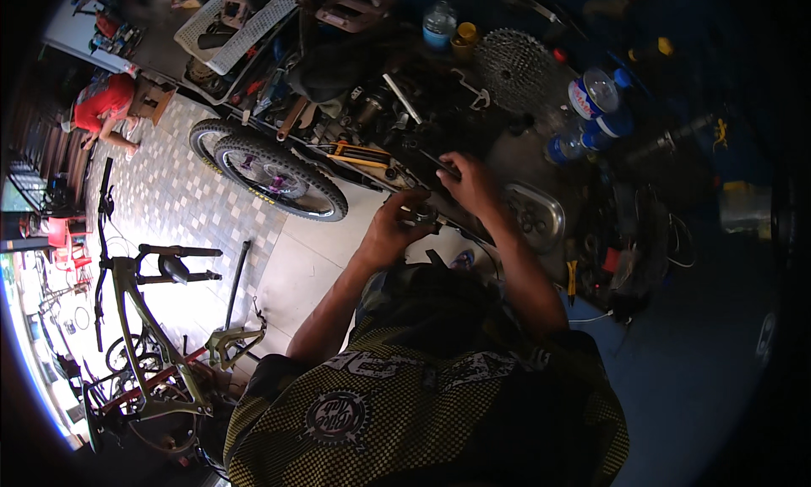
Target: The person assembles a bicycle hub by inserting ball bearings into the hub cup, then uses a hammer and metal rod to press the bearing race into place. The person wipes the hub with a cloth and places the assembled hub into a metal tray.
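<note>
My left hand is closed around a small metallic part, just over the front edge of the workbench. The part's exact kind is too dark to make out. To its right, my right hand grips a thin dark rod-like tool that points up and left over the bench. Yellow-handled tools lie on the bench left of my hands. Close to my right forearm is a metal tray with several round dark pieces in it.
Two bicycle wheels stand against the bench at left. A bike frame fills the lower left floor. Far back, a person in red bends down. The bench holds a cassette, bottles and a white basket.
</note>
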The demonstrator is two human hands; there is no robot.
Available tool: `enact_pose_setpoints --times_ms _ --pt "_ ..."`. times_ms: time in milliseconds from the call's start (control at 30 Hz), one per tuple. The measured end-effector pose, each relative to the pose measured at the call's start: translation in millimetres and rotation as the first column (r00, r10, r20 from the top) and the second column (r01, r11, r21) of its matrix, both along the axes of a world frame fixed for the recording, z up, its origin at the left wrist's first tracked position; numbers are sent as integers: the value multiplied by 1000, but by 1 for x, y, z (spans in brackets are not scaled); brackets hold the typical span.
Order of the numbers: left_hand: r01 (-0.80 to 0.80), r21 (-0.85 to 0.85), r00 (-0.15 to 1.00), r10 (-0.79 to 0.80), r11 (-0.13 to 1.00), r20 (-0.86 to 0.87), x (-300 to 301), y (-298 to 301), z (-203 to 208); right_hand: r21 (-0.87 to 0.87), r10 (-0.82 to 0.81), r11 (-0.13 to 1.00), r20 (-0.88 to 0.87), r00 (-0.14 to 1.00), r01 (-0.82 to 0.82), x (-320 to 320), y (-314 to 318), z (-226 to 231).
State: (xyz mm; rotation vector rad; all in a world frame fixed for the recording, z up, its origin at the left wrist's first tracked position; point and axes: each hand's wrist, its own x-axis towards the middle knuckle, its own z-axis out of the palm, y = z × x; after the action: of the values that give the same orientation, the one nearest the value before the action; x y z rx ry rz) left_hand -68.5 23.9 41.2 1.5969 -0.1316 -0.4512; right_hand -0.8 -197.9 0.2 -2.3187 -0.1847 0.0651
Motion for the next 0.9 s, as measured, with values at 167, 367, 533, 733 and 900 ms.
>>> enact_pose_setpoints --times_ms 167,367,533,733,900 --pt "76 -76 997 -77 994 -14 20 -32 14 -24 -167 986 -5 986 167 -40 -56 64" --pt "271 -132 963 -270 953 28 39 -84 18 30 -324 946 2 946 324 -92 -109 110" --pt "327 -59 933 -312 943 181 39 -123 30 97 -351 934 65 934 344 -127 -134 123" --pt "322 51 866 -316 945 389 32 -152 46 148 -500 856 0 866 495 -149 -149 131" --pt "318 16 843 -290 948 452 32 -160 44 155 -530 841 48 846 518 -159 -162 123"
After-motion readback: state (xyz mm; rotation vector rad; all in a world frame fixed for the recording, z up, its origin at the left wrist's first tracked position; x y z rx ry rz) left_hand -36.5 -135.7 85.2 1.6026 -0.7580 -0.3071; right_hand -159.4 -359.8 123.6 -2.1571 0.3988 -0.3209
